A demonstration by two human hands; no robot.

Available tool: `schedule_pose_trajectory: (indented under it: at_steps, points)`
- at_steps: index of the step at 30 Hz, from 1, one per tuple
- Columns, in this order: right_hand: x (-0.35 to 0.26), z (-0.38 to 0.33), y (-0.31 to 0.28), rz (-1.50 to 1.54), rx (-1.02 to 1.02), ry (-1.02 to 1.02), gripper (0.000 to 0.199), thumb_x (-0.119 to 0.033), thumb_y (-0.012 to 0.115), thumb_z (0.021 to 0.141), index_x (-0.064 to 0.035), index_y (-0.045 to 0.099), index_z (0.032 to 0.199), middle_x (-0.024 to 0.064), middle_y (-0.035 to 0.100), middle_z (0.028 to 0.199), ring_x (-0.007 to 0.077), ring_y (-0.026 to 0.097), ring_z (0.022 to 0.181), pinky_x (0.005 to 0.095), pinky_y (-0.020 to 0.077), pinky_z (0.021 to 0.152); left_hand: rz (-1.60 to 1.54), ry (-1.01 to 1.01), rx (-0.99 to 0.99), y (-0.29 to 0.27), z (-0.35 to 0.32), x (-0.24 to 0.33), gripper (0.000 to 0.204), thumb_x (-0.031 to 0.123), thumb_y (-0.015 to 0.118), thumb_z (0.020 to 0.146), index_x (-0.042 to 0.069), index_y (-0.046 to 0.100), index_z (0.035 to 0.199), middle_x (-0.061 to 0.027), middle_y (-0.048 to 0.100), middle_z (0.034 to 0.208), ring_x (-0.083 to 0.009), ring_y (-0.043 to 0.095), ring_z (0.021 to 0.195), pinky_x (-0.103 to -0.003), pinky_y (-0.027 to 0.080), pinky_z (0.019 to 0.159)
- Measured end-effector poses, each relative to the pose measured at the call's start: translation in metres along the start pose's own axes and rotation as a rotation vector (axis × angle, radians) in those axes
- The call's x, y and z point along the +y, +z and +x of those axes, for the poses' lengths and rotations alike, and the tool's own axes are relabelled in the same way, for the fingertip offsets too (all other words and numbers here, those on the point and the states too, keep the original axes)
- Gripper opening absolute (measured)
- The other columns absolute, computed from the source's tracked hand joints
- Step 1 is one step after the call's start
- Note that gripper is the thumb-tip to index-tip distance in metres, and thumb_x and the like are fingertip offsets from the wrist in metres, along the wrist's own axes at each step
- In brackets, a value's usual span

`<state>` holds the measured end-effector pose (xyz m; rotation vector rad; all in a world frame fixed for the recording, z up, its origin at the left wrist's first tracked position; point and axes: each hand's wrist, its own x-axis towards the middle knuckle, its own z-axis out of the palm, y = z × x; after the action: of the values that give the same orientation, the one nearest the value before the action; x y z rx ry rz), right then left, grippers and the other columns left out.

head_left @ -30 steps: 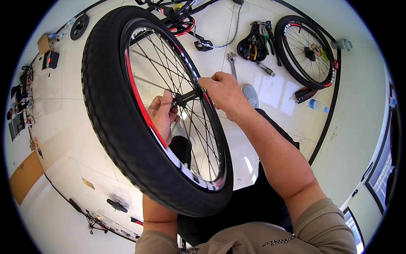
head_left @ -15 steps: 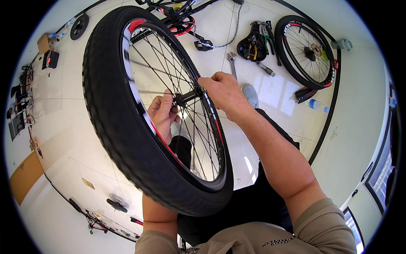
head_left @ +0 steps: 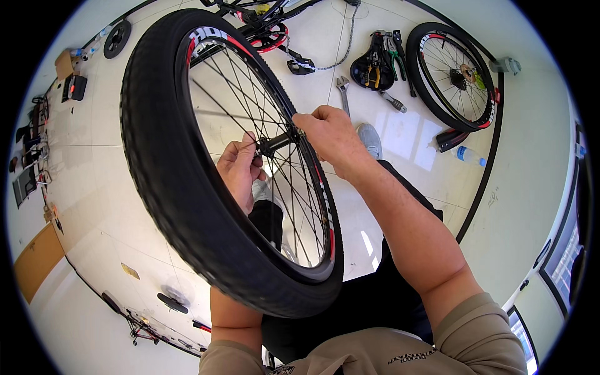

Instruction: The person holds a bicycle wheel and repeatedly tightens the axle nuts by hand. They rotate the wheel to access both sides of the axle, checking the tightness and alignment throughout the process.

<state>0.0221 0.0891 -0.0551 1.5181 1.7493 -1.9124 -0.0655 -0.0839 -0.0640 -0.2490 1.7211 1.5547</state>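
Note:
In front of me a bicycle wheel (head_left: 156, 169) with a knobby black tyre is held up off the floor, tilted. Its black spokes run to a dark hub (head_left: 279, 144). My left hand (head_left: 239, 170) is closed on the left end of the axle, thumb up and partly seen through the spokes. At the opposite end, my right hand (head_left: 332, 137) pinches the axle beside the hub; its fingertips are partly hidden behind the rim and spokes.
An adjustable wrench (head_left: 344, 95) lies beyond my right hand, near a black saddle (head_left: 358, 70) bearing pliers. A second wheel (head_left: 414, 69) lies at the right, above a water bottle (head_left: 470, 156). Ahead are a bicycle crank (head_left: 270, 39) and loose chain (head_left: 341, 59).
The wheel has turned about its axle: the red and white rim markings sit elsewhere, and the tyre tilts slightly differently. Both hands have stayed in place on the axle.

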Motion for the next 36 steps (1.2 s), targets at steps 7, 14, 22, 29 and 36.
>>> schedule_pose_trajectory:
  at_steps: [7, 14, 22, 29, 36]
  points:
    - [-0.005, -0.004, -0.001, 0.016, -0.024, 0.042, 0.041, -0.03, 0.062, 0.081, 0.0094, 0.064, 0.092, 0.0188, 0.065, 0.079, 0.0265, 0.063, 0.077, 0.0391, 0.0497, 0.071, -0.027, -0.013, -0.052, -0.005, 0.001, 0.0, 0.033, 0.038, 0.064, 0.1, 0.007, 0.059, 0.088, -0.0021, 0.057, 0.069, -0.0067, 0.047, 0.052, -0.025, 0.045, 0.052]
    - [-0.003, -0.002, -0.001, 0.01, -0.026, 0.035, 0.039, -0.03, 0.063, 0.083, 0.0073, 0.063, 0.092, 0.0133, 0.06, 0.076, 0.0216, 0.057, 0.071, 0.036, 0.0455, 0.065, -0.007, -0.003, 0.0, 0.002, -0.001, 0.001, 0.029, 0.035, 0.066, 0.099, 0.008, 0.06, 0.09, -0.0015, 0.056, 0.07, -0.0065, 0.045, 0.052, -0.026, 0.044, 0.054]
    - [-0.002, -0.001, -0.001, -0.006, 0.003, 0.007, 0.041, -0.03, 0.061, 0.081, 0.0096, 0.064, 0.089, 0.0198, 0.065, 0.079, 0.0267, 0.062, 0.076, 0.0396, 0.0494, 0.07, -0.018, -0.007, -0.005, -0.003, 0.0, 0.0, 0.027, 0.032, 0.069, 0.097, 0.008, 0.059, 0.092, -0.0019, 0.056, 0.07, -0.0061, 0.043, 0.052, -0.027, 0.045, 0.057]
    - [-0.006, -0.003, -0.002, 0.007, -0.013, 0.045, 0.04, -0.03, 0.061, 0.081, 0.0095, 0.063, 0.089, 0.0179, 0.064, 0.077, 0.0261, 0.062, 0.075, 0.0396, 0.0494, 0.069, 0.005, 0.013, -0.032, 0.0, -0.002, 0.003, 0.022, 0.028, 0.069, 0.097, 0.008, 0.059, 0.097, -0.001, 0.057, 0.071, -0.006, 0.046, 0.053, -0.027, 0.045, 0.055]
    - [-0.006, -0.003, -0.003, -0.024, -0.001, 0.034, 0.042, -0.03, 0.061, 0.081, 0.0105, 0.064, 0.093, 0.0209, 0.066, 0.081, 0.0267, 0.063, 0.078, 0.0392, 0.0503, 0.072, -0.055, -0.008, -0.021, -0.003, 0.0, -0.001, 0.026, 0.032, 0.066, 0.099, 0.006, 0.062, 0.099, -0.0022, 0.06, 0.072, -0.0068, 0.048, 0.053, -0.026, 0.046, 0.055]
